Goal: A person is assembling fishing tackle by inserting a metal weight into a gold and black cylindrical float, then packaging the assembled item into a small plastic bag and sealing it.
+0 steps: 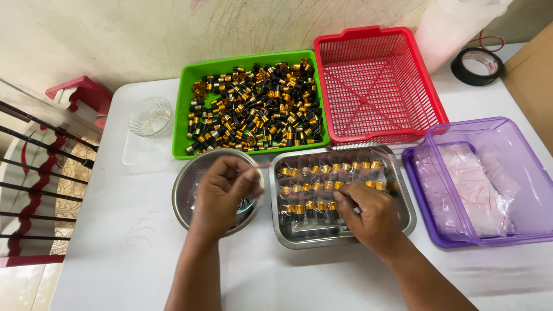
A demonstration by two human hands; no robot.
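My left hand (223,189) hovers over a round steel bowl (183,201) and pinches the edge of a clear plastic bag with a red strip (262,165). My right hand (370,214) rests inside a rectangular steel tray (403,198), fingers curled on the clear bags of black-and-gold caps (322,187) lined up in rows there. Whether it grips a bag or only presses on it is hard to tell. A green tray (183,109) behind the bowl is full of loose black-and-gold caps (253,106).
An empty red mesh basket (377,83) stands at the back. A purple clear box (521,173) with empty plastic bags is at the right. A small glass cup (151,117) sits left, a black tape roll (477,65) far right, and a cardboard box (533,75) at the right edge.
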